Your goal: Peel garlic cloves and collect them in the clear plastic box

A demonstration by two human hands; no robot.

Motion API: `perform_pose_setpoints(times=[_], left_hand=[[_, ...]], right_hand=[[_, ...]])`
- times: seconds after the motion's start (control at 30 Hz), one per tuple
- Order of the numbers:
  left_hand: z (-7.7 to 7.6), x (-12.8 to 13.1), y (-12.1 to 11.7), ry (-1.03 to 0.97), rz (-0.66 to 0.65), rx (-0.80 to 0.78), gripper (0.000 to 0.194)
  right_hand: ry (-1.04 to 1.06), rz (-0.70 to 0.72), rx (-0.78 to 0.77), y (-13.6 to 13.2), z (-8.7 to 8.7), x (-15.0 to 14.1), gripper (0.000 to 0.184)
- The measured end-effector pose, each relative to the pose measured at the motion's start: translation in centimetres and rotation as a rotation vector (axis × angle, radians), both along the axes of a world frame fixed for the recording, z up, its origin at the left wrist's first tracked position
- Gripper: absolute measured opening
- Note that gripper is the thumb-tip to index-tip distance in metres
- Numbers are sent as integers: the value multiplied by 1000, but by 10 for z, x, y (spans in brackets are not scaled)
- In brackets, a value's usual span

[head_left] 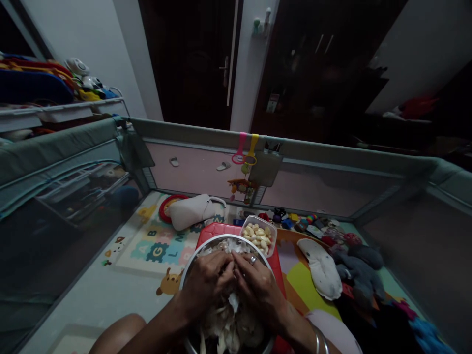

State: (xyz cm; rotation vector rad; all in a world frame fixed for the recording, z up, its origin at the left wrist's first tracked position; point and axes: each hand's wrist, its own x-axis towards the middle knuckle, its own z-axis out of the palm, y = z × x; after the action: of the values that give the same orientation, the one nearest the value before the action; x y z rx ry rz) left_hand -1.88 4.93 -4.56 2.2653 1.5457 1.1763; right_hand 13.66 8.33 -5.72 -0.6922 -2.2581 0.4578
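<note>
Above a round metal bowl (188, 258), my left hand (208, 275) and my right hand (256, 280) meet with fingers curled and fingertips pinched together. Whatever small thing lies between the fingertips is hidden by them. Papery white garlic skins (232, 327) fill much of the bowl, and a white flake of skin shows just under the fingers. Just behind the bowl, to the right, a clear plastic container (273, 231) holds several peeled garlic cloves (256, 237). My right hand wears a ring, and bangles circle that wrist.
Bowl and container stand on a red stool-like surface (217, 229). A playpen fence (199, 132) encloses the patterned mat (147, 275). A white, bottle-shaped object (190, 211) lies left, a white cushion (320, 268) and grey plush toy (359, 275) right. Small toys line the far edge.
</note>
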Motion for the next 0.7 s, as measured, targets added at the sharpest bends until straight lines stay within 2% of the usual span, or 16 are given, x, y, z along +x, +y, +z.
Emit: perform_pose_setpoints(times=[0.13,0.27,0.43,0.5,0.6,0.7], left_hand=[[-3,2,1,4,67,-33,19],[-4,3,2,-37,95,-42,20],[3,-1,4,-151,84,-152,21],[7,-2,4,-226,81,-190,21],[12,-3,4,-338,86,-243,21],[13,-3,4,-371,93,-266,21]], right_hand=[[19,7,-3,0,2,0,39],[39,7,-94,-2,2,2,38],[96,44,-186,-2,1,3,37],[125,24,-279,-1,4,4,35],[196,-31,-503,2,13,6,31],[276,-55,-695,6,19,8,29]])
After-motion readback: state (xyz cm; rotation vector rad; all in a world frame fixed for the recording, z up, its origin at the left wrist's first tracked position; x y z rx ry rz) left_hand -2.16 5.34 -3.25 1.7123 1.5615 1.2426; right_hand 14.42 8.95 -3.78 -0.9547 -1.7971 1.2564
